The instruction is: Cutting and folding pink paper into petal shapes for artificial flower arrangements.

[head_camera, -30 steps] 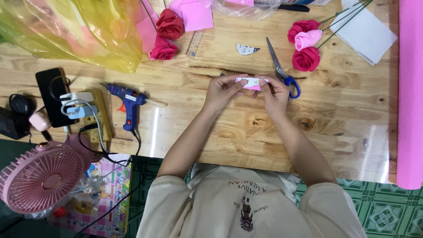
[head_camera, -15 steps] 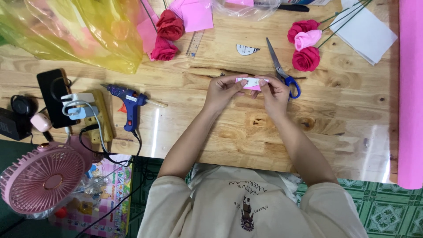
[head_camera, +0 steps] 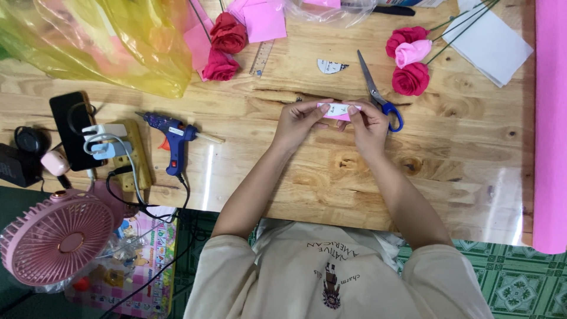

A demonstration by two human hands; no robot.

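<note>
Pink paper strip (head_camera: pixel 334 110) pinched between fingers of left hand (head_camera: pixel 298 124) and right hand (head_camera: pixel 369 125), above the wooden table (head_camera: pixel 266 153)

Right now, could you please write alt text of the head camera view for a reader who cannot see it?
A person's left hand and right hand together hold a small pink paper piece above a wooden table. Blue-handled scissors lie beside the right hand, with paper roses beyond and a blue glue gun further left.
</note>
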